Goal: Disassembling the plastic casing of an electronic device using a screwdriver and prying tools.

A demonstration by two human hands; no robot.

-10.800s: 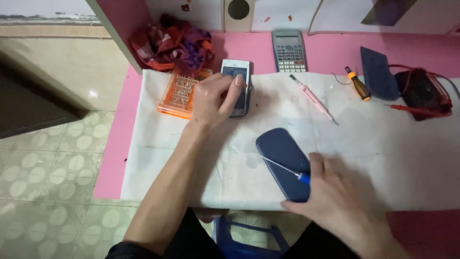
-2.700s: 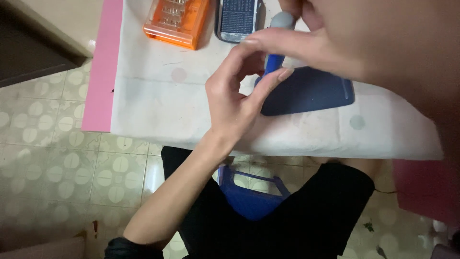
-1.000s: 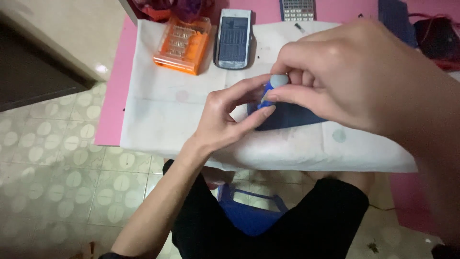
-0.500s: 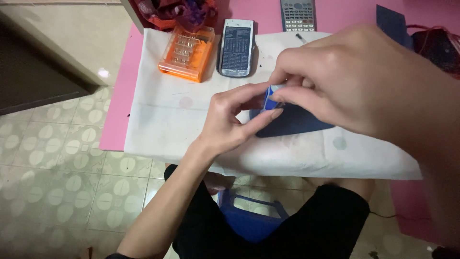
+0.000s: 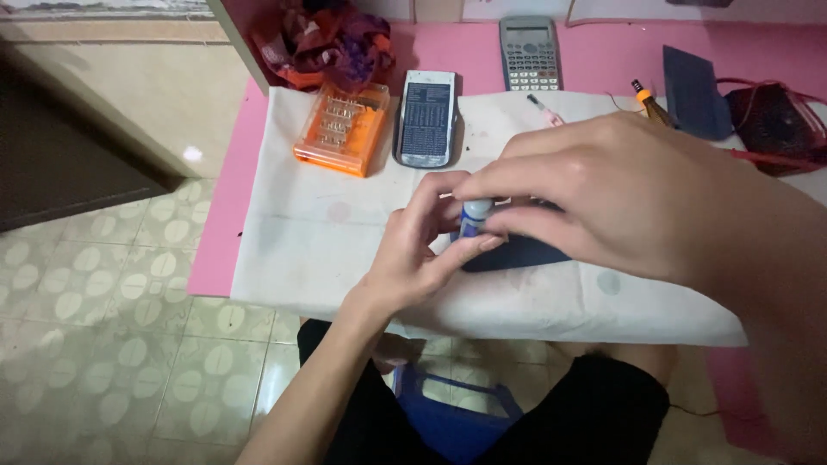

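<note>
Both hands raised over the middle of a white cloth (image 5: pixel 345 250), creased and faintly stained, spread across a pink tabletop (image 5: pixel 226 232). Left hand (image 5: pixel 422 250) curled, thumb and fingers pinching the blue handle of a small screwdriver (image 5: pixel 474 217), rounded pale cap at its top end; shaft and tip hidden behind the fingers. Right hand (image 5: pixel 620 198) arched over from the other side, fingertips pressed together on the same cap end, palm turned down. Directly beneath both hands, lying flat on the cloth: a dark navy cover (image 5: pixel 517 254), smooth and matte with rounded corners, largely masked by the right hand. Near the far edge of the cloth: an orange plastic bit case (image 5: pixel 340 129), rectangular, translucent lid showing rows of metal bits, and just beside it an opened calculator (image 5: pixel 426 118), silver-edged, lying flat with a dark inner face up. Farther back on the pink surface: a second grey calculator (image 5: pixel 527 53) with rows of small keys, and a crumpled heap of red and purple fabric (image 5: pixel 323 43). To the far right: a flat dark blue panel (image 5: pixel 693 90), an orange-handled tool (image 5: pixel 648 99) and a pink pen (image 5: pixel 544 108), all well apart from the hands. Floor below of glossy patterned tiles (image 5: pixel 103 310).
</note>
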